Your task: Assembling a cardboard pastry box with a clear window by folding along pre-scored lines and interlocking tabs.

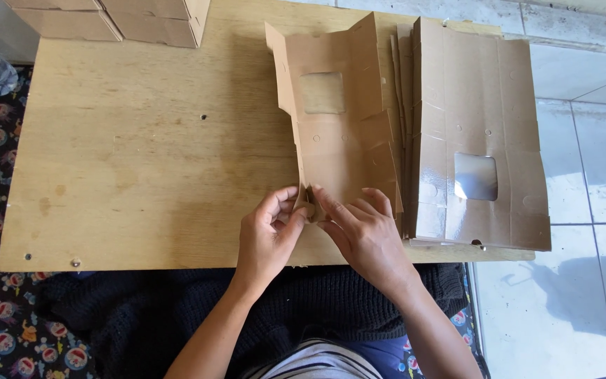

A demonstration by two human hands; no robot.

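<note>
We pinch the near corner of the box blank (334, 151) between left hand (269, 235) and right hand (362, 235), both grips clenched on it, on the counter (142, 154) beside the stack (482, 133), mid-fold.

**Cardboard, plywood, tile and knit**

The box blank (334, 133) is brown cardboard, matt, with a clear film window. The stack of blanks (482, 133) beside it has a glossier face that catches the light. The worktop (142, 154) is pale, smooth plywood with faint stains. The floor (583, 140) is shiny white tile. The dark cloth (177, 309) looks coarsely knitted.
</note>
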